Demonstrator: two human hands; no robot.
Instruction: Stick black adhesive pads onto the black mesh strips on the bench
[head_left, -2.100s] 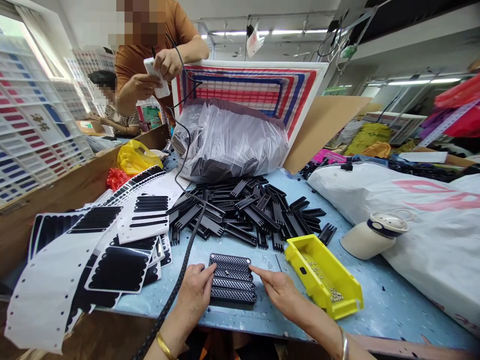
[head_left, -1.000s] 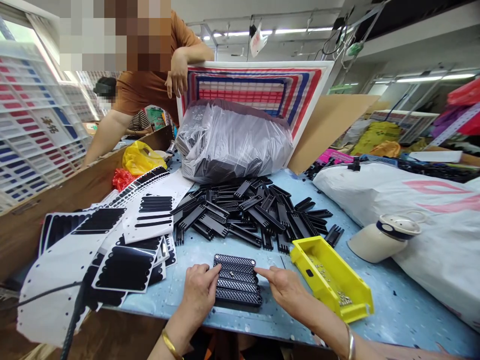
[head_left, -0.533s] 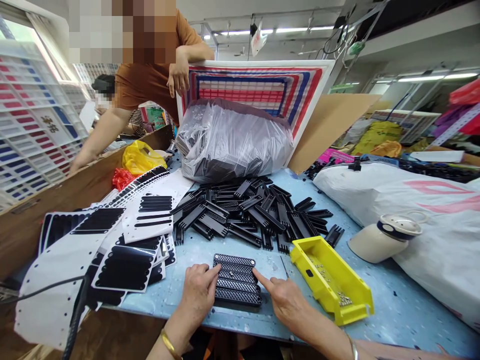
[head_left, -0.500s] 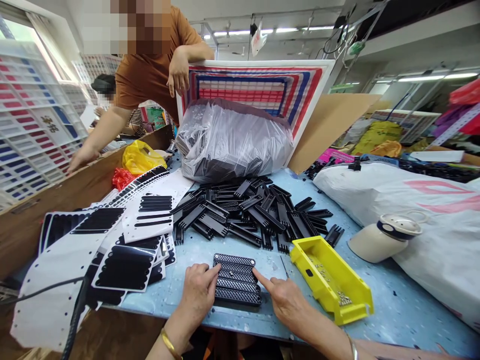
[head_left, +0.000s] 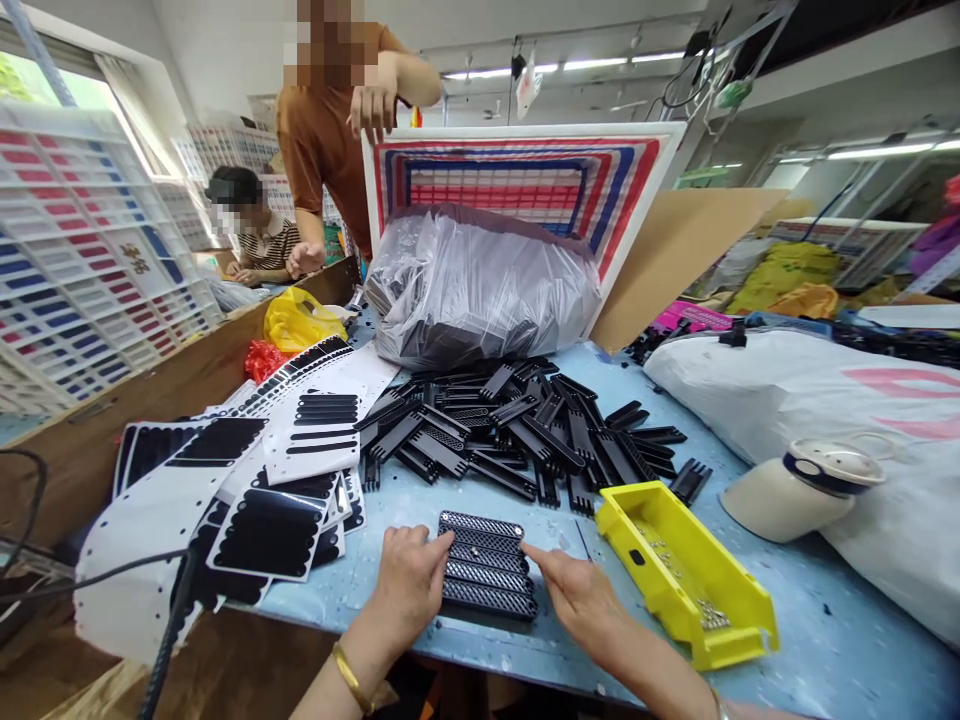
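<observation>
Several black strips with a textured top (head_left: 487, 585) lie side by side on the blue table, in front of me. A small silver metal piece (head_left: 475, 552) rests on them near the middle. At their left edge is my left hand (head_left: 409, 578), fingers curled and thumb touching near the upper strips; whether it pinches something small is hidden. My right hand (head_left: 576, 592) reaches in from the right, its index finger stretched out to the upper right edge of the strips. Right of this hand stands a yellow bin (head_left: 679, 570) with small metal pieces (head_left: 711, 614) inside.
Behind the strips spreads a heap of black slotted parts (head_left: 517, 430), backed by a filled plastic bag (head_left: 487, 290). White sheets with black pads (head_left: 262, 535) lie left. A cream bottle (head_left: 795, 490) stands right. Across the table stands a person in a brown shirt (head_left: 304, 150); another sits behind.
The view has shifted slightly left. My right index finger is still at the strips' right edge, a little lower. The person across has drawn their lowered hand back toward their body.
</observation>
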